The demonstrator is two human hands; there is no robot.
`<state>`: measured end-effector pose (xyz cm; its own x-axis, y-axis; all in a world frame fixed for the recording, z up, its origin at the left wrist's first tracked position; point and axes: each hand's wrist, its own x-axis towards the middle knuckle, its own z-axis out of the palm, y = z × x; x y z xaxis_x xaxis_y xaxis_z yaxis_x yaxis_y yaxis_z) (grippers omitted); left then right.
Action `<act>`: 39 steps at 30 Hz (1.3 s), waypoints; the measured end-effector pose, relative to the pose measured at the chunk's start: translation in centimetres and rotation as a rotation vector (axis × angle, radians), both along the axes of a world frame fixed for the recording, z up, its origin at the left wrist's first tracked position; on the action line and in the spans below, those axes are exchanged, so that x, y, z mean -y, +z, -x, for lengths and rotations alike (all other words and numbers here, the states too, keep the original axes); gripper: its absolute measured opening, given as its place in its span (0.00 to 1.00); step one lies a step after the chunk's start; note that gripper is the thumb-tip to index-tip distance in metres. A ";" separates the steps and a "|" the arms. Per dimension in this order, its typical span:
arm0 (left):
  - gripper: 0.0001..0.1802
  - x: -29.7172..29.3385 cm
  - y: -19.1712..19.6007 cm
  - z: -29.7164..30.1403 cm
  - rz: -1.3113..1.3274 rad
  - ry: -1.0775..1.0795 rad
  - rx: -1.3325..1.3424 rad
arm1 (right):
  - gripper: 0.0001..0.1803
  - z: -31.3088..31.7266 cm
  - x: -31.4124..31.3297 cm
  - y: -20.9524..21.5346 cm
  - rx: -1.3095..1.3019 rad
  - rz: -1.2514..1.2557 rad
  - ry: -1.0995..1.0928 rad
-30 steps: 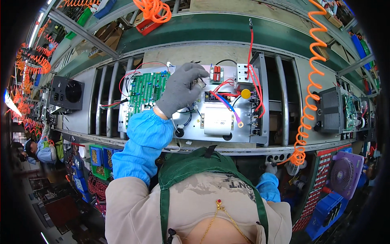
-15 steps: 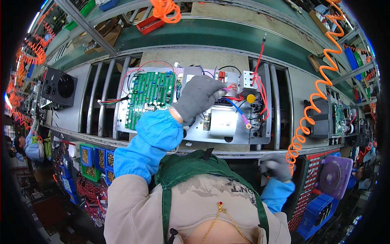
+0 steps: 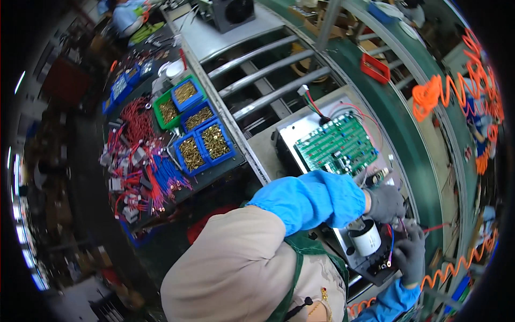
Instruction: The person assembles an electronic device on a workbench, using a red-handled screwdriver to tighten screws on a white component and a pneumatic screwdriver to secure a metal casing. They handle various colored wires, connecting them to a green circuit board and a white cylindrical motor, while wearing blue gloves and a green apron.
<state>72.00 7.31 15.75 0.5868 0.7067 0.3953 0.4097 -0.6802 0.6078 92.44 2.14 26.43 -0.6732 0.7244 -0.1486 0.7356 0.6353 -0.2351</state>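
My left hand point(image 3: 386, 204), in a grey glove and blue sleeve, reaches over an electrical unit on a metal base. Its fingertips are closed on a thin purple wire point(image 3: 401, 221). My right hand point(image 3: 411, 252), also grey-gloved, is beside it, with fingers bent together among the wires; what they pinch is too small to tell. A blue wire point(image 3: 391, 244) with a ring terminal hangs between the hands, beside a white cylindrical capacitor point(image 3: 367, 239). A red wire point(image 3: 437, 227) sticks out past my right fingers. The green circuit board point(image 3: 338, 144) lies on the unit's other end. My hands partly hide the terminals.
Metal conveyor rollers point(image 3: 263, 80) lie beyond the unit. On the left bench are blue bins point(image 3: 214, 162) of brass-coloured hardware and piled red wires point(image 3: 137, 121). A red bin point(image 3: 375, 77) and orange coiled hose point(image 3: 426, 102) are far right. Another person point(image 3: 126, 20) is at upper left.
The view has swung left, bringing the bench with bins into sight. My right hand has come up from beside my body to the wires near my left hand.
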 end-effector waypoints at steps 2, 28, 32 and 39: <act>0.13 0.0 -0.3 -0.3 0.003 -0.010 0.015 | 0.07 -2.0 -0.4 -0.3 -0.271 0.113 -0.109; 0.16 4.1 -2.4 16.9 0.691 -0.345 1.869 | 0.14 19.9 -2.0 2.4 0.013 -0.229 0.040; 0.18 2.9 1.6 17.0 0.627 -0.433 2.049 | 0.13 27.2 2.0 -0.9 -0.190 0.340 0.000; 0.23 6.0 0.6 23.4 0.259 0.106 1.618 | 0.13 31.9 2.6 -8.6 -0.469 0.309 0.394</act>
<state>48.57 1.29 16.39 -0.3465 0.8556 0.3846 -0.6918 -0.5100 0.5112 60.57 -0.46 17.83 -0.9213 0.3839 0.0624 0.2400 0.6873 -0.6856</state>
